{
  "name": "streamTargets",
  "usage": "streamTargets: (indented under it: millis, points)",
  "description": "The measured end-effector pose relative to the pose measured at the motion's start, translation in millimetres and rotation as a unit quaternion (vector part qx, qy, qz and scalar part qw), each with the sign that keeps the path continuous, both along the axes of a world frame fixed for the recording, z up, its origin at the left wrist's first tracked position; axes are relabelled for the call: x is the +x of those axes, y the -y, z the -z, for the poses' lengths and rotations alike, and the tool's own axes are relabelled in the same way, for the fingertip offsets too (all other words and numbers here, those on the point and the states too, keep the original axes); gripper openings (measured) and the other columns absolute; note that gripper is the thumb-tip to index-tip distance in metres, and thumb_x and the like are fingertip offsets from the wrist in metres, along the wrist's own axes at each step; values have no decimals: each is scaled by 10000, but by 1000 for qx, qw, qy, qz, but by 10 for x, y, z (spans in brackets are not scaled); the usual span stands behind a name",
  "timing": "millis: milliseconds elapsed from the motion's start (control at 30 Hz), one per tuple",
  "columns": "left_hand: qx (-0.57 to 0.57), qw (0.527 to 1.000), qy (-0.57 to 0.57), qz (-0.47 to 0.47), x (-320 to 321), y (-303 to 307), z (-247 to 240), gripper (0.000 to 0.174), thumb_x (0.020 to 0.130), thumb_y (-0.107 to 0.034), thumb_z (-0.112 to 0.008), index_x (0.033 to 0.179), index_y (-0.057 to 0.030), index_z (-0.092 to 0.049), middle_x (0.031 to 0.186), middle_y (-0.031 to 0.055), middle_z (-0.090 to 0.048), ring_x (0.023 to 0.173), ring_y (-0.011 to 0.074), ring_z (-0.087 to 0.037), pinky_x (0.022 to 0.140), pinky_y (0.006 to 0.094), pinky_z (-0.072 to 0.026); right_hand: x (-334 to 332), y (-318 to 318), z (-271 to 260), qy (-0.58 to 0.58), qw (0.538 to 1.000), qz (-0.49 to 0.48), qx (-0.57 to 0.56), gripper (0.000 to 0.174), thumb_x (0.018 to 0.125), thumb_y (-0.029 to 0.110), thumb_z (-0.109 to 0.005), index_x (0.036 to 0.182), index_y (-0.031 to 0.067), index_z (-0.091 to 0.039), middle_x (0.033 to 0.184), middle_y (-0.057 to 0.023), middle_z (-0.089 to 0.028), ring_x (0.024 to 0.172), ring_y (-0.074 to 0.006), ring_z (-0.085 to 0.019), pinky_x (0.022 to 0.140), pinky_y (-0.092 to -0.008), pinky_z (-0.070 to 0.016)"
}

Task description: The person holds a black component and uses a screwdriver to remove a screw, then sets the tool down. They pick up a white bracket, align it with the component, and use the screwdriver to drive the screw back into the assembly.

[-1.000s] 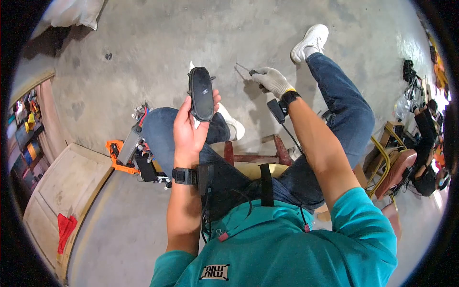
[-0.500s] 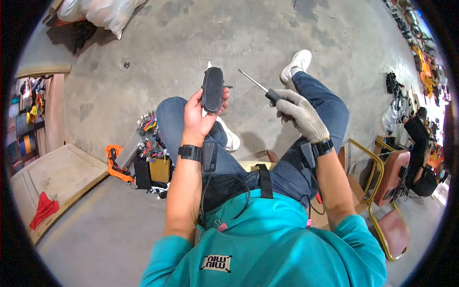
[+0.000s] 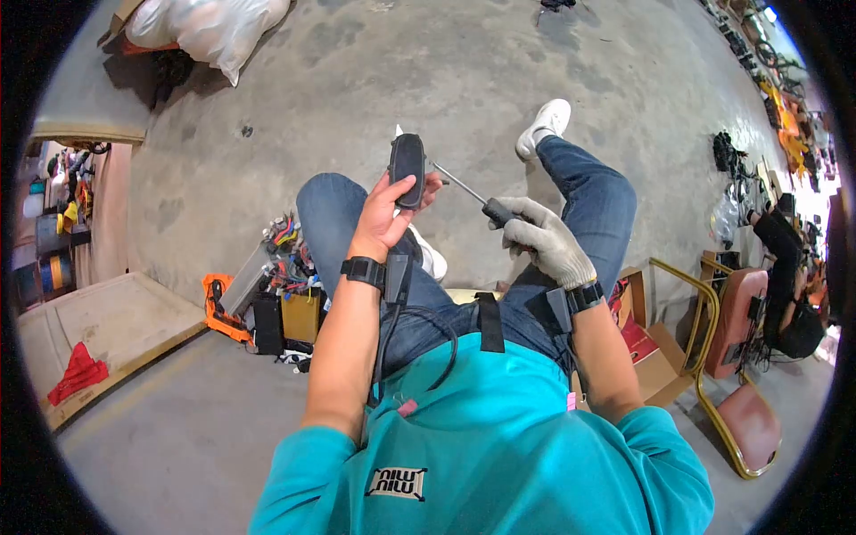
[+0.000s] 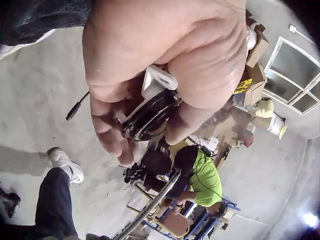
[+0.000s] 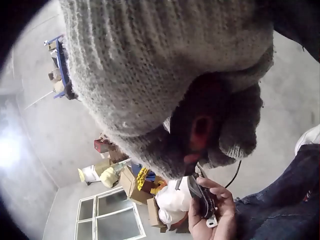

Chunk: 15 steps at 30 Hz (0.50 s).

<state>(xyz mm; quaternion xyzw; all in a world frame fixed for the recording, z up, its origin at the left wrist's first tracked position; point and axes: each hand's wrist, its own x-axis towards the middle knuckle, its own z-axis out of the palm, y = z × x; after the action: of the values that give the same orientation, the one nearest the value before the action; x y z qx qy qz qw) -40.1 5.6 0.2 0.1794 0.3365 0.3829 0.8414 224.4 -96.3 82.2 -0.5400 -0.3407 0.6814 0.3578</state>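
Above the seated person's knees, the left hand [image 3: 385, 214] held a black oval housing [image 3: 407, 169] upright, thumb on one long edge and fingers curled round the other, so the hand was closed firmly upon it. The left wrist view confirmed that grip, with the fingers wrapped about the housing [image 4: 150, 112] and a white mounting tab [image 4: 157, 80] standing out from its back. The right hand [image 3: 544, 239], in a knitted work glove, was clenched on the handle of a screwdriver [image 3: 459, 187]; the right wrist view showed the gloved fingers folded round the red and black handle [image 5: 200, 132]. One second earlier the screwdriver had been held out over the floor, well apart from the housing and pointing away from it. Half a second earlier it had swung in, its shaft aimed at the housing with a clear gap remaining. At this moment the tip stood at the housing's right edge, just beside the left thumb; actual contact could not be confirmed from any view. In my judgement the approach was finished and the tool was being presented to the part, with no fastener seen engaged. Noted elsewhere: a pile of wired battery parts [image 3: 267, 294] on the concrete floor by the left leg, a gold-framed chair [image 3: 731, 392] to the right, and a red cloth [image 3: 78, 370] on a board.
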Motion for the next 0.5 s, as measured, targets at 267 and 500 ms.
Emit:
streamTargets:
  millis: [267, 500]
  points:
    - [8, 999, -26, -20, -5, 6, 64, 355, 933, -38, -646, 1262, -52, -514, 1072, 150, -682, 1008, 282, -684, 833, 387, -562, -15, -9, 51, 29, 999, -40, -6, 469, 868, 219, -637, 1273, -15, -616, 1024, -24, -661, 815, -90, -585, 700, -239, -484]
    - [-9, 998, -44, -48, -26, -7, 113, 269, 925, -33, -672, 1177, -36, -580, 1061, 109, -673, 938, 233, -670, 837, 388, -566, -18, -22, 69, 28, 998, -50, -10, 468, 863, 228, -643, 1266, -10, -623, 1021, -20, -653, 820, -95, -584, 712, -239, -486]
